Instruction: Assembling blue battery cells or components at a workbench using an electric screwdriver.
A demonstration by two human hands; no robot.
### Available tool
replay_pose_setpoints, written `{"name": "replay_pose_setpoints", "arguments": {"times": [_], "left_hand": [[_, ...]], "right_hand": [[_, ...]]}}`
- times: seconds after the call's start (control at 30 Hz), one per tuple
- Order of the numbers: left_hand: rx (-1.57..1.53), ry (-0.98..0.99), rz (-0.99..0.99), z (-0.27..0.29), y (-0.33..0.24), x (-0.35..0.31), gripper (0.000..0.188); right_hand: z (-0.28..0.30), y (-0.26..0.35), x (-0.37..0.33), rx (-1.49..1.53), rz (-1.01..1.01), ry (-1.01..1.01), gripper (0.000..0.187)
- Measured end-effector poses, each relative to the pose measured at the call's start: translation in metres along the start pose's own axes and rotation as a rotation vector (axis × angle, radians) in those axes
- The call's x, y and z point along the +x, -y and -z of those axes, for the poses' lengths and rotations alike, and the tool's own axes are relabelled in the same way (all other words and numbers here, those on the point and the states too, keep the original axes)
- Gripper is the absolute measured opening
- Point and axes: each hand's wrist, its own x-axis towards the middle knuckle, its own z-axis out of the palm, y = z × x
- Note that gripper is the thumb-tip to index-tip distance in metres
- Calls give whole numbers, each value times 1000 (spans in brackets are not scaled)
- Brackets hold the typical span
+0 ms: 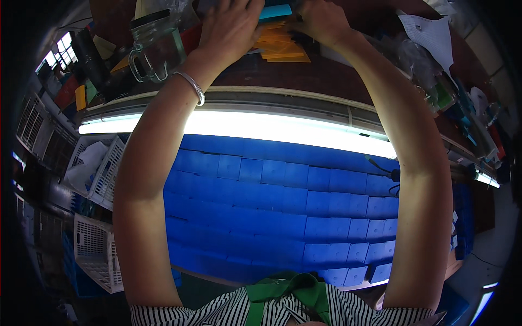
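Both my arms stretch forward to a dark red-brown worktop (228, 77) at the top of the head view. My left hand (232, 24) lies palm down, fingers apart and partly cut off by the upper edge. Right beside it are several flat orange pieces (284, 50) in a loose stack and a light blue strip (275, 11). My right hand (322, 23) is curled closed at the far side of the orange pieces; what its fingers pinch is hidden. A silver bangle (191, 87) circles my left wrist.
A glass mug jar (157, 51) with a dark lid stands left of my left hand. A lit tube lamp (272, 130) runs along the table's front edge. Blue boxes (283, 195) are stacked below. White crates (98, 244) stand at left; plastic bags (410, 57) and white paper (429, 35) lie at right.
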Motion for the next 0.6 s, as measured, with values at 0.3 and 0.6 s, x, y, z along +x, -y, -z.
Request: {"name": "replay_pose_setpoints", "arguments": {"times": [0.3, 0.6], "left_hand": [[112, -311, -225, -43, 19, -4, 58], [141, -36, -37, -28, 20, -4, 50]], "right_hand": [[-45, -5, 21, 116, 46, 262, 30], [-64, 6, 36, -631, -31, 269, 29]]}}
